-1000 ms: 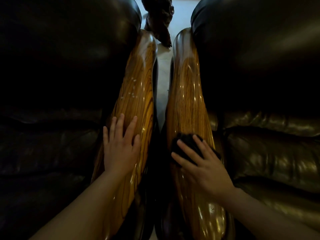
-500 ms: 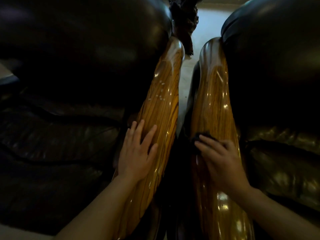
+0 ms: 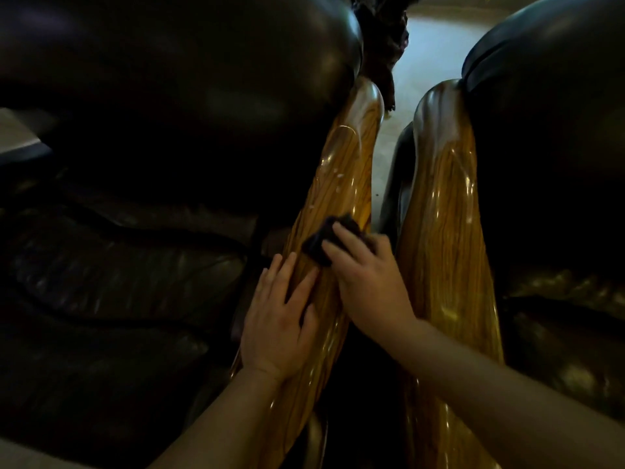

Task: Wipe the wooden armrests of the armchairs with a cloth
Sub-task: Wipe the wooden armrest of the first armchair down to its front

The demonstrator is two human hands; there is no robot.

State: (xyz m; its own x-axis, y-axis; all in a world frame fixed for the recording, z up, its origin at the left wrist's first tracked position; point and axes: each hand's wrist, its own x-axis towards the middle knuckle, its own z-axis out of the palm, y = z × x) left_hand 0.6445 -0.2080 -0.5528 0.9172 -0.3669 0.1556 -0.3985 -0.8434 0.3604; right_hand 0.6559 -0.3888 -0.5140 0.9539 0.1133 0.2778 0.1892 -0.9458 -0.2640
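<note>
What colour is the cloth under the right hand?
Black or very dark cloth, seen in the head view.

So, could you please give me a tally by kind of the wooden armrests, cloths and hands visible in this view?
Wooden armrests: 2, the left armrest and the right armrest
Cloths: 1, the dark cloth under the right hand
Hands: 2, the left hand and the right hand
Total: 5

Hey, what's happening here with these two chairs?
A person is wiping glossy wooden armrests between two dark leather armchairs. The right hand presses a dark cloth onto the left armrest, while the left hand rests flat on that same armrest. The right armrest is untouched at this moment.
</note>
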